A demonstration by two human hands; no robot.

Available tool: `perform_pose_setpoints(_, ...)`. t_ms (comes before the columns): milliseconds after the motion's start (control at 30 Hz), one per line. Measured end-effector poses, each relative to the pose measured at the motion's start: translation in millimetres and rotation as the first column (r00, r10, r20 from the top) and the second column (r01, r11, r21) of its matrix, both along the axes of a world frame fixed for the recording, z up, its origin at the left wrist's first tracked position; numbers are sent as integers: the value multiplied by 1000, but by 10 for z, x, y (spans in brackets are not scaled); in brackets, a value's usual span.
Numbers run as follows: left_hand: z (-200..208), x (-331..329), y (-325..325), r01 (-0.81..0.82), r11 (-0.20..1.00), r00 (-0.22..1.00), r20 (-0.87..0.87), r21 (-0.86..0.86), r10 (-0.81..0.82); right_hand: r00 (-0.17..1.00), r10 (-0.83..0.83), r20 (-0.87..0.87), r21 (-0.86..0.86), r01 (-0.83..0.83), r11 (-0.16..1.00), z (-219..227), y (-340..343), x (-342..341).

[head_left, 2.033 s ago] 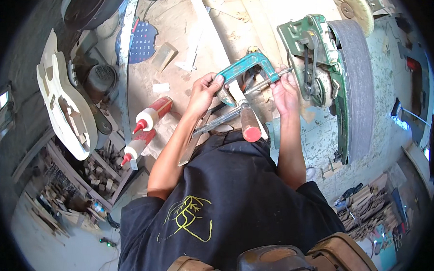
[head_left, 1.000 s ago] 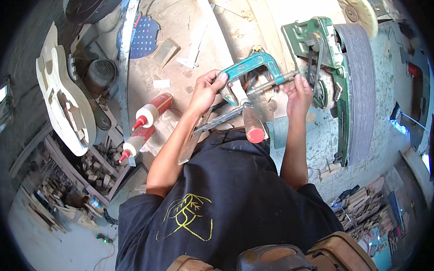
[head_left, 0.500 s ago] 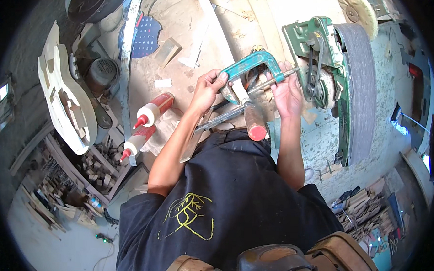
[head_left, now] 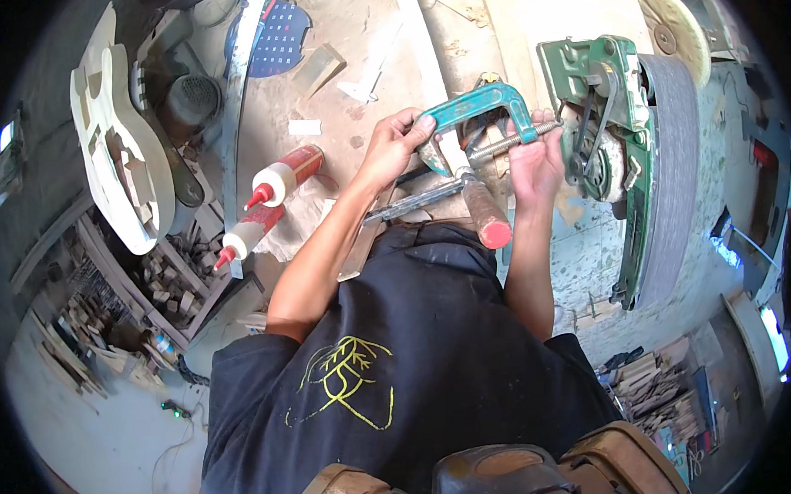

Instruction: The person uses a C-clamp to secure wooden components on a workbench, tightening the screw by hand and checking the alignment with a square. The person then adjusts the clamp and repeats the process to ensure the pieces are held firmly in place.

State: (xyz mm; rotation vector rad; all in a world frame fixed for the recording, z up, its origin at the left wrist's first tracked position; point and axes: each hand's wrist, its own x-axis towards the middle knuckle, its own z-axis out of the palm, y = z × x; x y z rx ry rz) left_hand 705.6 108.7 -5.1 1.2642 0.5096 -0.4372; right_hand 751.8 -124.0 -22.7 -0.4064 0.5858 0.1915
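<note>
In the head view, the green C-clamp (head_left: 477, 103) sits at upper centre. The left hand (head_left: 395, 148) pinches its left end between thumb and fingers; the right hand (head_left: 536, 169) is at its threaded screw (head_left: 503, 148), though whether those fingers are closed, I cannot tell.

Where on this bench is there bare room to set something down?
Bare bench shows between the blue disc, the wooden block and the caliper-like tool; a smaller patch lies between the white card and the left hand. It is crowded around the teal clamp, red-ended handle and right hand, and by the two bottles.
</note>
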Motion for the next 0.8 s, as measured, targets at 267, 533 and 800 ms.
perform_pose_setpoints(267, -5, 5, -29, -11, 1000, 1000, 28, -14, 11, 995, 31, 95, -90, -23, 996, -365, -171, -88)
perform_pose_setpoints(533, -22, -26, -14, 9, 1000, 998, 56, -2, -9, 996, 77, 35, -79, -74, 994, -72, -92, -23)
perform_pose_setpoints(800, 45, -3, -37, 5, 999, 999, 52, 45, -7, 957, 258, 134, -584, -134, 800, 7, -220, -43)
